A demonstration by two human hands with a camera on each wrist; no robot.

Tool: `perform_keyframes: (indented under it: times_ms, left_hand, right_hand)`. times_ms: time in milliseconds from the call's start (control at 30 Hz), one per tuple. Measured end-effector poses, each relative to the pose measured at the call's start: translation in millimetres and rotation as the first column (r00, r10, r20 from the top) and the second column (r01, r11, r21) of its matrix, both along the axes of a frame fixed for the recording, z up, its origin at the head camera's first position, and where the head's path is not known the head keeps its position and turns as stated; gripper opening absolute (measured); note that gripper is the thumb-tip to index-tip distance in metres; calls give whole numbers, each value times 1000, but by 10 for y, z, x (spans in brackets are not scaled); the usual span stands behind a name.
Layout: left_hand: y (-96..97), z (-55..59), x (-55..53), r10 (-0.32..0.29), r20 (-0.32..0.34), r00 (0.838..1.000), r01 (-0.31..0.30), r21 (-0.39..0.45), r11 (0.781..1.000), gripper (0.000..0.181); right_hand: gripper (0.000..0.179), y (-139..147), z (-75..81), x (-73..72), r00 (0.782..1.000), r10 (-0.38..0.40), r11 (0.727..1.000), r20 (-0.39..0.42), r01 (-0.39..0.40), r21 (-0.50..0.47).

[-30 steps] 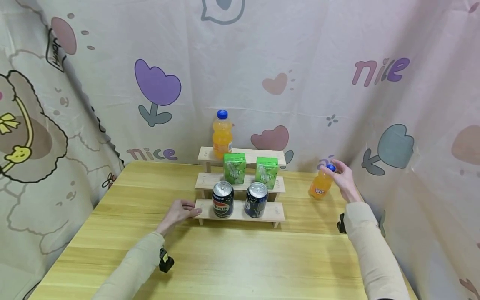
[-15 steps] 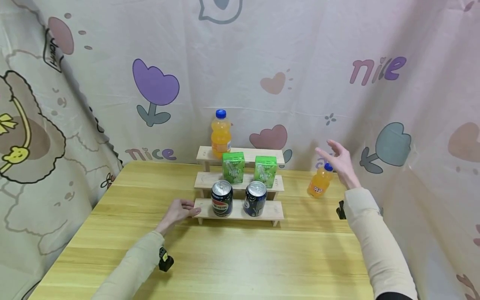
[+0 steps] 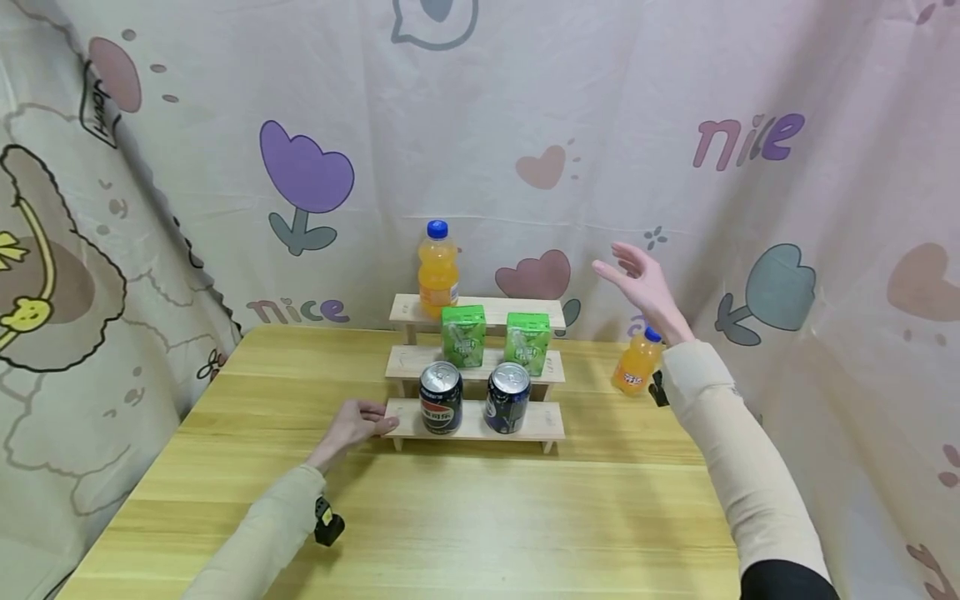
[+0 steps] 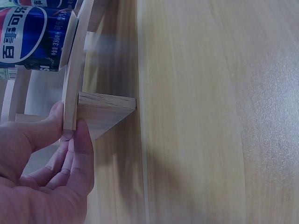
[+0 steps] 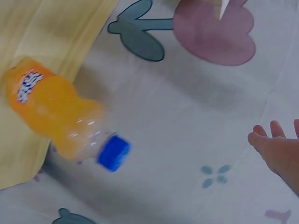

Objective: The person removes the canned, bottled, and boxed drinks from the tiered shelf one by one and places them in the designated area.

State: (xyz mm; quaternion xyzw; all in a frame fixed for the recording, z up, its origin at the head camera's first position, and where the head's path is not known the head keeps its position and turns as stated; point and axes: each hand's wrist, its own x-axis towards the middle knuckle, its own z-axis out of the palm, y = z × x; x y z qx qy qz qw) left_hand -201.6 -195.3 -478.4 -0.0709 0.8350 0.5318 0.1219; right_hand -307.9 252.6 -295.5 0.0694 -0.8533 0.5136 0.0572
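Note:
My left hand pinches the left end of the bottom step of a three-tier wooden display rack. In the left wrist view, thumb and forefinger grip the thin board on both faces, beside a short wooden leg. My right hand is raised in the air, fingers spread and holding nothing. Below it an orange soda bottle with a blue cap stands on the table, right of the rack. The same bottle shows large in the right wrist view, apart from the hand.
On the rack's top step stands another orange soda bottle, at the left. Two green drink cartons are on the middle step, two dark cola cans on the bottom one. A patterned curtain hangs behind the wooden table.
My right hand has let go of the bottle's cap, risen and shifted left, its fingers spreading. The bottle stays standing on the table. My left hand keeps its place on the rack.

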Motion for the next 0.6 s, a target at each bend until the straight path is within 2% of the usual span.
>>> perform_keyframes:
  times_ms: [167, 333, 600]
  left_hand:
    - [5, 7, 5, -3, 4, 1000, 3, 3, 1000, 54]
    - [-1, 2, 3, -6, -9, 1000, 6, -20, 1000, 53]
    - [-8, -2, -2, -14, -9, 1000, 14, -18, 1000, 55]
  right_hand:
    - [74, -222, 84, -65, 999, 51, 998, 3, -51, -34]
    - [73, -459, 155, -116, 996, 91, 996, 18, -90, -25]
    - [68, -786, 208, -122, 990, 142, 987, -6, -142, -69]
